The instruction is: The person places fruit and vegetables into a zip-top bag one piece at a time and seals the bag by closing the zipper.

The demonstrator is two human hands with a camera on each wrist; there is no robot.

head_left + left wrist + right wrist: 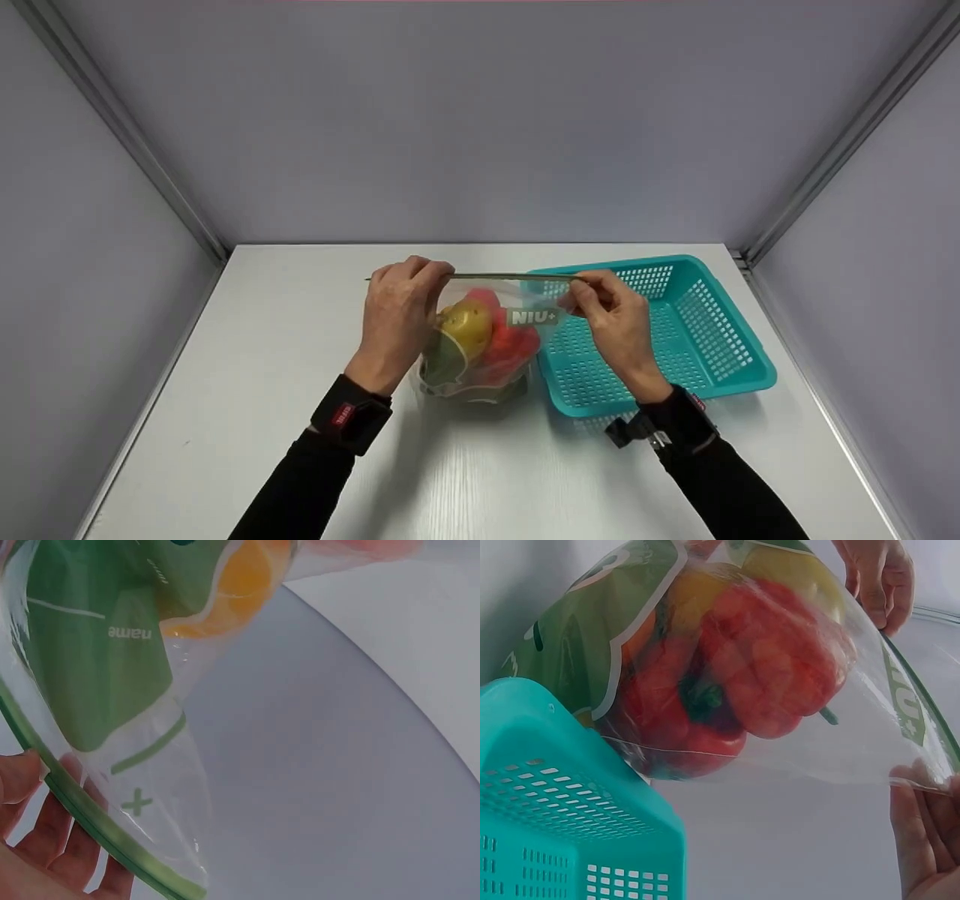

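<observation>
A clear zip bag (531, 317) with green print and a green strip along its top is held above the table between both hands. Through the plastic show red bell peppers (772, 660), a yellow item (469, 327) and something orange (244, 585). My left hand (401, 311) grips the strip near its left end, with the thumb on one side and fingers on the other in the left wrist view. At the right end, my right hand (619, 322) pinches the top corner between thumb and fingers. Whether the strip is sealed cannot be told.
A turquoise perforated basket (679, 341) stands on the white table (285, 330) at the right, partly behind the bag and right hand. Grey panels (480, 127) enclose the table at the back and both sides.
</observation>
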